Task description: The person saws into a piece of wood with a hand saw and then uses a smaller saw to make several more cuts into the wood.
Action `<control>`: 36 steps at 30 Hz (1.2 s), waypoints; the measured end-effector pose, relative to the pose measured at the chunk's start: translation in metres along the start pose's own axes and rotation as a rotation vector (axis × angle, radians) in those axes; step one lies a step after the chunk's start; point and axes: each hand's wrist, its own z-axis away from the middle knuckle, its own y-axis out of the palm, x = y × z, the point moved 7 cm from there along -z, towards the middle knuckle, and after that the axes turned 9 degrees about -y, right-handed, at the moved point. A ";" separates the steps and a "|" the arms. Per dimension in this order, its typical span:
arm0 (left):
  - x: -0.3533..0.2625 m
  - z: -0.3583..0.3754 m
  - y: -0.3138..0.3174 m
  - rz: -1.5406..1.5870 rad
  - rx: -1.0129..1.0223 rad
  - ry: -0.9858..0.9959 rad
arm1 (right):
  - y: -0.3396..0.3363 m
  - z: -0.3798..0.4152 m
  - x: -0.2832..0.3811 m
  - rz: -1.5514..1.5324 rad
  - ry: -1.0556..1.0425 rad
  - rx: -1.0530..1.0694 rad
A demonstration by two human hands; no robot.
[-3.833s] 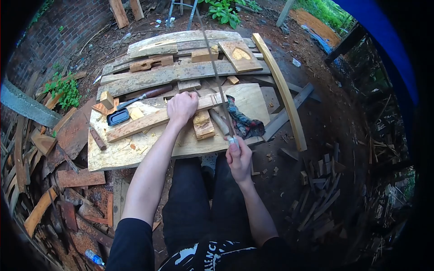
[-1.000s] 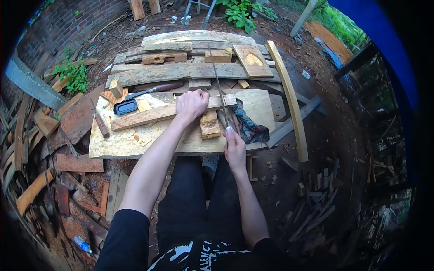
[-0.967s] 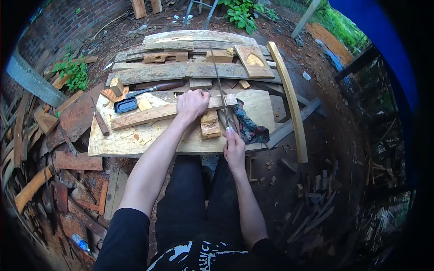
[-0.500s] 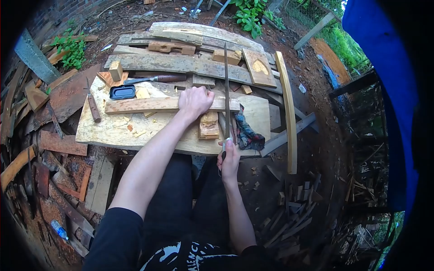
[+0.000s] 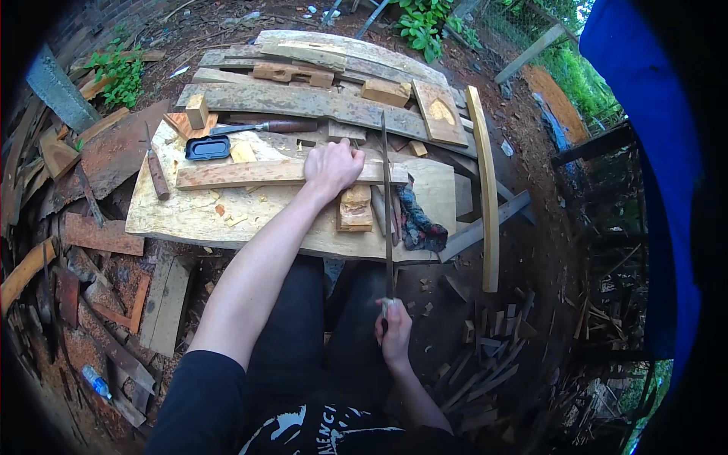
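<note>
My left hand (image 5: 334, 164) is closed over a long narrow wood strip (image 5: 243, 175) and presses it down on the workbench slab (image 5: 171, 216). A hand saw (image 5: 387, 220) crosses the strip near its right end, its thin blade pointing away from me. Below the bench's front edge, my right hand (image 5: 395, 334) grips the saw's handle. A carved wood block (image 5: 355, 210) sits just under the strip, beside my left hand. Right of the blade lies a crumpled dark patterned cloth (image 5: 419, 221).
A chisel (image 5: 280, 126), a black tray (image 5: 207, 149) and a small upright block (image 5: 197, 111) lie at the back left. A thin-bladed tool (image 5: 157, 173) rests at the left. Behind are planks (image 5: 303, 101) and a heart-carved board (image 5: 440, 113). A long strip (image 5: 485, 189) stands right.
My right hand has drawn the saw back toward me, so its handle is now lower, past the bench edge. My left hand stays on the wood strip.
</note>
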 end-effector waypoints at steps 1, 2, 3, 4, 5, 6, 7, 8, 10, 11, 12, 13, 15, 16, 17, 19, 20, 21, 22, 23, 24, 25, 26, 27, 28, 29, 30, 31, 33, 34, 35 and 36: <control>-0.002 0.000 0.000 0.001 0.006 0.033 | -0.003 0.000 0.004 0.000 -0.001 -0.002; -0.002 0.000 -0.001 0.000 0.004 0.034 | -0.005 -0.001 0.007 0.022 0.009 0.010; -0.003 0.001 -0.001 -0.005 0.005 0.049 | -0.006 -0.001 0.011 0.043 0.021 0.021; -0.004 0.002 -0.001 -0.012 0.005 0.067 | -0.003 -0.011 0.019 0.045 0.024 0.012; -0.005 0.002 -0.002 -0.015 0.004 0.075 | 0.001 -0.029 0.024 0.032 0.026 0.029; -0.005 0.003 -0.002 -0.017 -0.003 0.081 | 0.006 -0.049 0.029 0.021 0.029 0.044; -0.006 0.003 -0.002 -0.019 -0.011 0.089 | 0.010 -0.071 0.027 0.043 0.027 0.035; -0.007 0.004 -0.003 -0.019 -0.013 0.100 | 0.017 -0.094 0.024 0.064 0.023 0.026; -0.006 0.004 -0.003 -0.055 0.001 0.080 | 0.033 -0.126 0.033 0.031 -0.025 0.003; -0.007 0.003 -0.002 -0.058 -0.002 0.083 | 0.037 -0.132 0.037 0.027 -0.028 0.002; -0.006 0.002 -0.003 -0.063 -0.015 0.049 | 0.040 -0.136 0.039 0.003 -0.004 -0.013; -0.004 0.002 -0.003 -0.068 -0.025 0.016 | 0.041 -0.137 0.039 -0.021 0.023 -0.030; -0.004 0.002 -0.003 -0.060 -0.008 0.001 | 0.037 -0.127 0.027 0.004 -0.020 -0.033; -0.004 0.002 -0.004 -0.050 0.007 -0.013 | 0.034 -0.118 0.023 0.029 -0.066 -0.034; -0.004 0.002 -0.004 -0.050 0.008 -0.013 | 0.029 -0.102 0.016 0.012 -0.056 -0.035; -0.003 0.002 -0.004 -0.060 -0.018 -0.020 | 0.015 -0.061 0.005 0.003 -0.028 -0.021; -0.004 0.002 -0.003 -0.065 -0.009 -0.013 | 0.007 -0.040 0.002 0.011 -0.010 -0.007; -0.005 0.003 -0.005 -0.063 -0.024 0.006 | -0.001 -0.019 0.002 0.003 0.006 0.001; -0.006 0.004 -0.005 -0.062 -0.039 0.028 | -0.006 -0.003 0.003 -0.007 0.021 0.008; -0.008 0.005 -0.003 -0.069 -0.035 0.041 | -0.011 0.003 0.004 -0.016 0.020 -0.004; -0.008 0.004 0.000 -0.076 -0.041 0.070 | -0.013 0.004 0.006 -0.013 0.021 0.005; -0.008 0.003 0.002 -0.087 -0.048 0.098 | -0.012 0.006 0.009 -0.012 0.022 0.016; -0.008 0.002 0.002 -0.099 -0.046 0.131 | -0.009 -0.001 0.010 -0.016 0.027 0.016; -0.008 0.002 0.002 -0.110 -0.050 0.145 | -0.005 -0.016 0.012 -0.003 0.016 0.017; -0.009 0.004 0.001 -0.121 -0.039 0.153 | 0.000 -0.035 0.014 0.009 0.008 0.017; -0.010 0.005 0.002 -0.132 -0.030 0.164 | 0.007 -0.061 0.019 -0.008 -0.014 0.019; -0.009 0.005 0.001 -0.131 -0.036 0.162 | 0.013 -0.087 0.021 0.000 -0.037 -0.011; -0.011 0.005 -0.001 -0.140 -0.042 0.178 | 0.021 -0.114 0.026 0.018 -0.120 -0.040; -0.011 0.005 -0.001 -0.150 -0.019 0.124 | 0.031 -0.142 0.034 0.031 -0.204 -0.076; -0.008 0.003 -0.001 -0.170 -0.013 0.060 | 0.033 -0.149 0.032 0.063 -0.165 -0.095; -0.010 0.002 0.000 -0.175 -0.012 0.067 | 0.033 -0.151 0.030 0.095 -0.120 -0.113; -0.010 0.003 -0.001 -0.171 -0.025 0.048 | 0.032 -0.149 0.024 0.094 -0.118 -0.115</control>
